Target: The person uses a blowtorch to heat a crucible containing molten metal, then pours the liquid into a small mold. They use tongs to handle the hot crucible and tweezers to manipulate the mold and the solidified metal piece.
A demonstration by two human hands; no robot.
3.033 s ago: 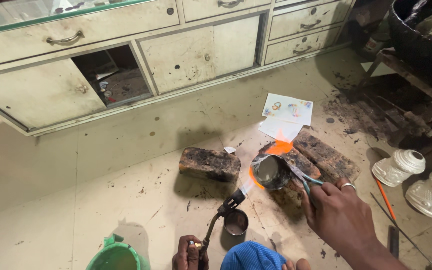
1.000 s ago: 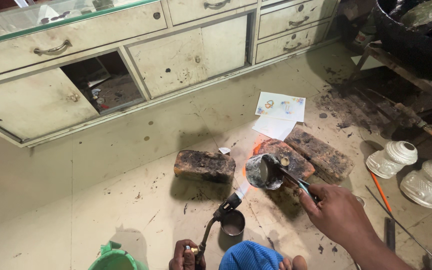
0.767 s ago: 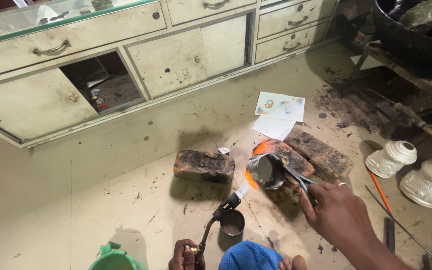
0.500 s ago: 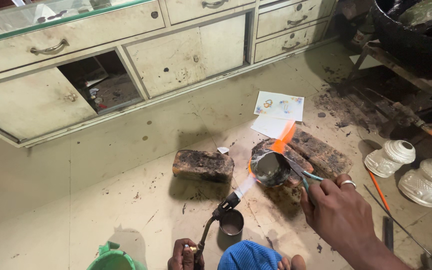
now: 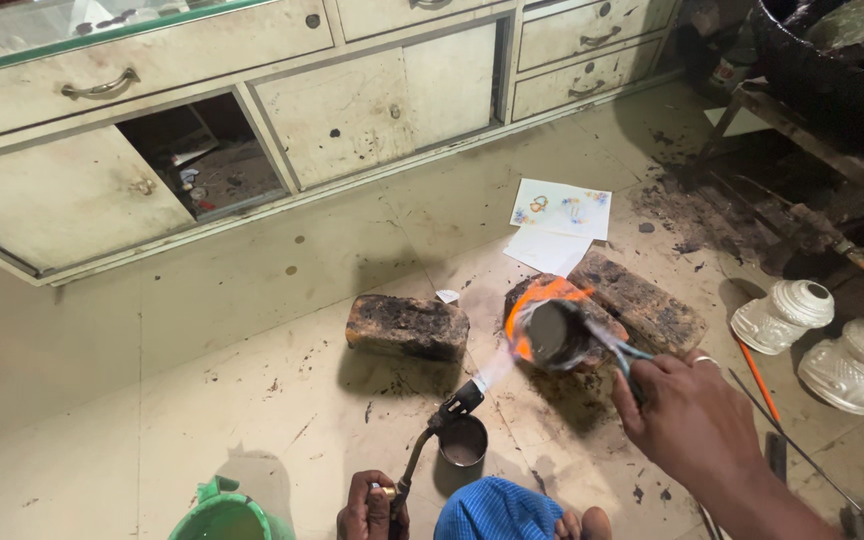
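My right hand [image 5: 697,425] grips metal tongs [image 5: 624,352] that hold a small dark crucible [image 5: 550,333] just above a charred brick [image 5: 640,300]. My left hand [image 5: 372,508] at the bottom edge holds a curved gas torch [image 5: 439,425]. The torch's nozzle points up and to the right at the crucible, and orange flame [image 5: 527,308] wraps around the crucible's left side. A small metal cup [image 5: 462,442] stands on the floor just beside the torch nozzle. A second blackened brick [image 5: 407,327] lies to the left of the crucible.
Old cream cabinets [image 5: 252,100] with one open compartment line the far side. Papers [image 5: 562,222] lie behind the bricks. Two white ceramic pieces [image 5: 822,330] sit at right, a green bucket [image 5: 224,517] at the bottom left, blue cloth [image 5: 497,510] over my knee.
The flame around the crucible has flared and dimmed between frames. The crucible, the tongs and my right hand have stayed nearly in place, and the torch stays aimed at it.
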